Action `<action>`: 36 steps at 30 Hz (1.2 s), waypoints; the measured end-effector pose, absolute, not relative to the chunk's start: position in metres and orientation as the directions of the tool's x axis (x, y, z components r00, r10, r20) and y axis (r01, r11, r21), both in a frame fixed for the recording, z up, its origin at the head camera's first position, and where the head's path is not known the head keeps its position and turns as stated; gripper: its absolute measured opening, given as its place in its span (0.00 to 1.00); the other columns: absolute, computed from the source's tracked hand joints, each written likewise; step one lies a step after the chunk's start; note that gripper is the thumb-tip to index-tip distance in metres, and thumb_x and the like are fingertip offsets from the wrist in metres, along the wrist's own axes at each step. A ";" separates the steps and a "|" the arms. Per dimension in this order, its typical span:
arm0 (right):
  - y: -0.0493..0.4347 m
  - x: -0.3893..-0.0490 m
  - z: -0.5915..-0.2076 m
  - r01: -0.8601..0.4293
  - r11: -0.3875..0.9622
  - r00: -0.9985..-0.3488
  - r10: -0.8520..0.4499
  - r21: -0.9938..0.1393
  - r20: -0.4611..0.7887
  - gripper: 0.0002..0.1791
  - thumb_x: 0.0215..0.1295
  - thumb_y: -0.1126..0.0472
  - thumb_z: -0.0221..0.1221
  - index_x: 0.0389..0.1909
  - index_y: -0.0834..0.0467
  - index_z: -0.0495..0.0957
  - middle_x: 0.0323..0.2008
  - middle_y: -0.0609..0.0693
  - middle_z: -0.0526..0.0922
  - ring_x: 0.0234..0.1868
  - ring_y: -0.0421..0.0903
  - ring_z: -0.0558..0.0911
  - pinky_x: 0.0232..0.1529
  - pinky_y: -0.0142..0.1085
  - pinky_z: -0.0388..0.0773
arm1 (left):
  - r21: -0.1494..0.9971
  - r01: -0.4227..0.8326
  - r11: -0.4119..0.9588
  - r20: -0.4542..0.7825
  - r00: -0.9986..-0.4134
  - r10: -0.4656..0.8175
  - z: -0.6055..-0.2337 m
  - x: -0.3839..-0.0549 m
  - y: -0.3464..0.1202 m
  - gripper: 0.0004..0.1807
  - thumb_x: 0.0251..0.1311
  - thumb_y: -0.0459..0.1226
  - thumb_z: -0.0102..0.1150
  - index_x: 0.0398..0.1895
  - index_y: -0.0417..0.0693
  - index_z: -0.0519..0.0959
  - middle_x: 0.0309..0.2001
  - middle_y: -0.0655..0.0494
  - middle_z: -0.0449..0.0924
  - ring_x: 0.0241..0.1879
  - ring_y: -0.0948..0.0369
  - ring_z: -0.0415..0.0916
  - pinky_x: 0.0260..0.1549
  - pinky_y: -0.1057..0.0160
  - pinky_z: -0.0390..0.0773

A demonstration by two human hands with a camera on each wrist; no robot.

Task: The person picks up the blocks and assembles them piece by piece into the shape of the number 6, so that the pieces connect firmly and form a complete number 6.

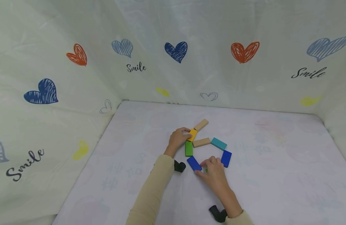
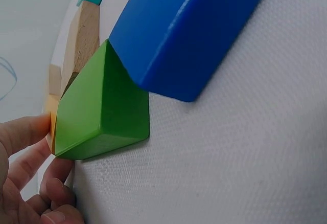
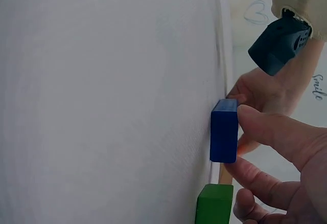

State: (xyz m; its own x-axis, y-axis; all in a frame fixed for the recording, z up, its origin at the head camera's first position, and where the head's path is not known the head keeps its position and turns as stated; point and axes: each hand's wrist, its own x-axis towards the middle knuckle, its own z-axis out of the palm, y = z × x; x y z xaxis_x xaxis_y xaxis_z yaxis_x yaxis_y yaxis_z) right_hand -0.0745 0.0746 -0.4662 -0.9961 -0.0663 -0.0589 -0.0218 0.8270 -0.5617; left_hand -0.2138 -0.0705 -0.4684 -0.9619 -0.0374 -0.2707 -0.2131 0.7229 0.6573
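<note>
My left hand (image 1: 179, 138) pinches a yellow block (image 1: 193, 134) between thumb and fingers; its edge shows beside the fingertips in the left wrist view. Just below that block lies a green block (image 1: 189, 149), seen close up in the left wrist view. My right hand (image 1: 215, 172) has thumb and forefinger at the lower end of a slanted blue block (image 1: 194, 163), pinching it. In the right wrist view this blue block (image 3: 224, 134) stands against the thumb tip. Another green block (image 3: 214, 203) is near the curled fingers, mostly covered by the hand in the head view.
One plain wooden block (image 1: 201, 124) slants up from the yellow one; another wooden block (image 1: 202, 142) leads to a teal block (image 1: 219, 143). A second blue block (image 1: 226, 158) sits right of my right hand. Dark wrist cameras (image 1: 180, 166) jut from both sleeves. A heart-printed sheet (image 1: 150, 84) rises behind the table.
</note>
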 end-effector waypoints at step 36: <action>0.077 -0.077 -0.467 -0.007 0.835 -0.996 -0.055 -0.550 -0.071 0.17 0.46 0.52 0.70 0.31 0.60 0.81 0.33 0.52 0.72 0.40 0.50 0.67 0.38 0.41 0.61 | 0.659 -0.221 0.719 -0.275 -0.960 -0.043 -0.467 -0.213 -0.069 0.17 0.56 0.47 0.60 0.49 0.56 0.80 0.57 0.51 0.76 0.52 0.52 0.73 0.51 0.52 0.70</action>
